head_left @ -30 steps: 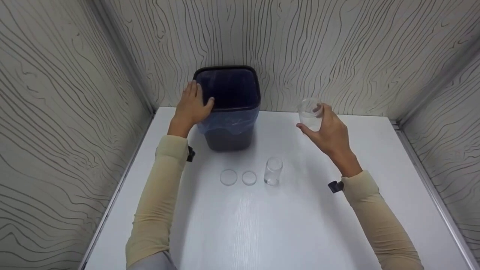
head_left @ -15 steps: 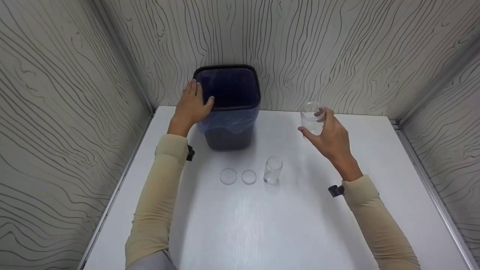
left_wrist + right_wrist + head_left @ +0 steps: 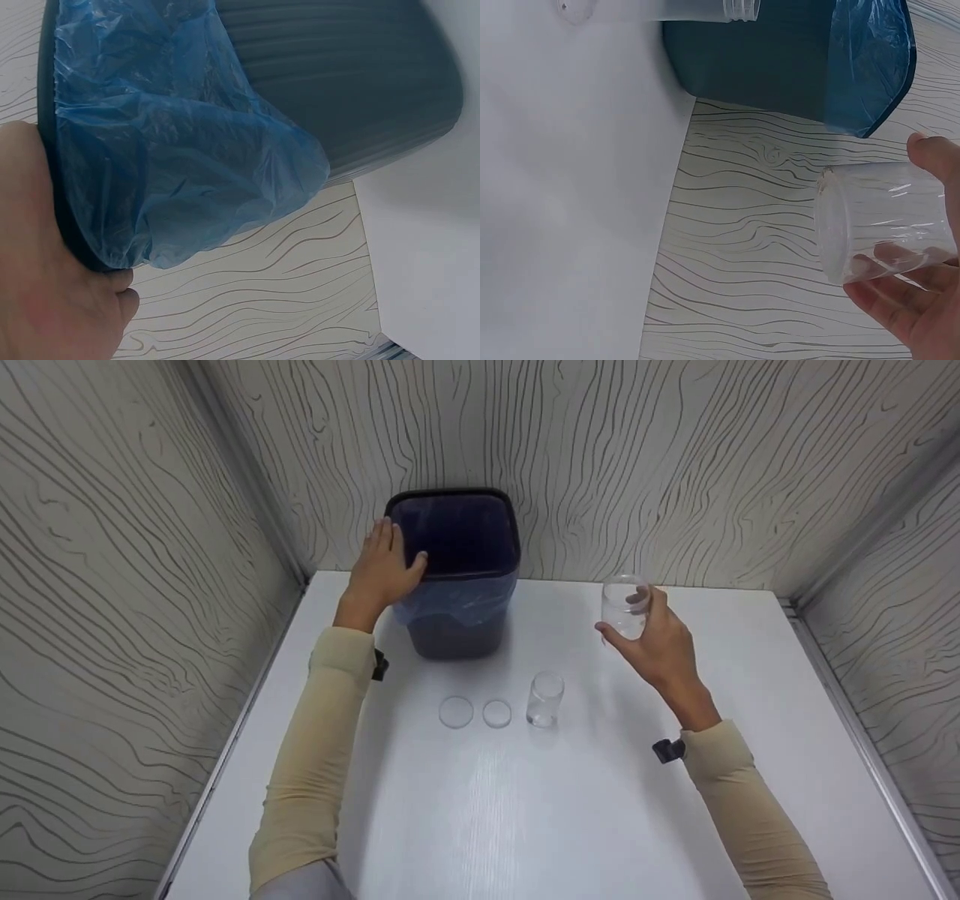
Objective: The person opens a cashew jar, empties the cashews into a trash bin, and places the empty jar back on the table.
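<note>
My right hand [image 3: 664,645] holds a wide clear plastic jar [image 3: 624,611] between thumb and fingers, above the right rear of the table. In the right wrist view the same jar [image 3: 889,217] looks see-through, with its base toward the table side. My left hand [image 3: 379,570] rests on the left front corner of a dark trash bin [image 3: 459,639], fingers laid along the rim, thumb at the front edge. A blue bag [image 3: 187,165] lines the bin and folds over its outside. A narrower clear jar [image 3: 545,701] stands upright on the table.
Two flat clear discs like lids, a larger one [image 3: 456,712] and a smaller one [image 3: 496,713], lie left of the narrow jar on the white table [image 3: 480,817]. Wood-patterned panels [image 3: 585,457] enclose the table at the back and both sides.
My right hand has lowered the wide jar a little toward the table, and the jar now stands more upright in view. The left hand stays on the bin's rim.
</note>
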### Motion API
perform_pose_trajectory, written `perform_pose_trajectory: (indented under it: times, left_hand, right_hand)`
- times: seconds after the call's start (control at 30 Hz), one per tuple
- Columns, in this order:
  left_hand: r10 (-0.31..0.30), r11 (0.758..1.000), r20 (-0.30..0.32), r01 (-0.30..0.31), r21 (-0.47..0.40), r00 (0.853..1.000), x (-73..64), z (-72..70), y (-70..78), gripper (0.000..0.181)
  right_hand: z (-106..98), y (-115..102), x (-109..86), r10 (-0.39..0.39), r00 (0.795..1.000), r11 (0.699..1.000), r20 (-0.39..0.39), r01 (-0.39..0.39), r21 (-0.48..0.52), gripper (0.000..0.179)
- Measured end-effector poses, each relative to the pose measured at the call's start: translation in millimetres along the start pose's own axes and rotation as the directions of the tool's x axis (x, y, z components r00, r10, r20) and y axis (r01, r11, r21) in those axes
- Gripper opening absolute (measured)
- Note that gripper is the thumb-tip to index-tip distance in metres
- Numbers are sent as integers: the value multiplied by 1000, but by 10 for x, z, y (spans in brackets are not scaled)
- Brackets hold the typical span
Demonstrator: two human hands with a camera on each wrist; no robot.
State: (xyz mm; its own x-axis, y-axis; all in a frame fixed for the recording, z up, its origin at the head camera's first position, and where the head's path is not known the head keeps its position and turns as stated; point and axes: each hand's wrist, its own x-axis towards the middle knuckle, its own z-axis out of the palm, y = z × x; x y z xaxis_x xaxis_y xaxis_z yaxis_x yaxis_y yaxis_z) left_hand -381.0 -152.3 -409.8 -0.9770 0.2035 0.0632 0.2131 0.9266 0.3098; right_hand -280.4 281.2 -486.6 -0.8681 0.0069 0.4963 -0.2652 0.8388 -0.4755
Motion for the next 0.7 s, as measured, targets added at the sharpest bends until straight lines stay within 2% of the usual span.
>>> perform_pose_trajectory:
  times: [0.27,0.5,0.7]
  left_hand:
    - [6,1000,-2,-6,-9,1000,-4,-2,0,83]
    - [-6,1000,5,6,-10,1000,11,6,-3,84]
    - [-7,1000,0,7,-13,1000,18,26,-17,83]
  right_hand:
    - [56,38,-81,38,999,999,25,-38,14,89]
    - [111,64,-151,27,1000,999,2,-27,33,83]
    - [142,87,-213,52,998,998,21,-53,35,85]
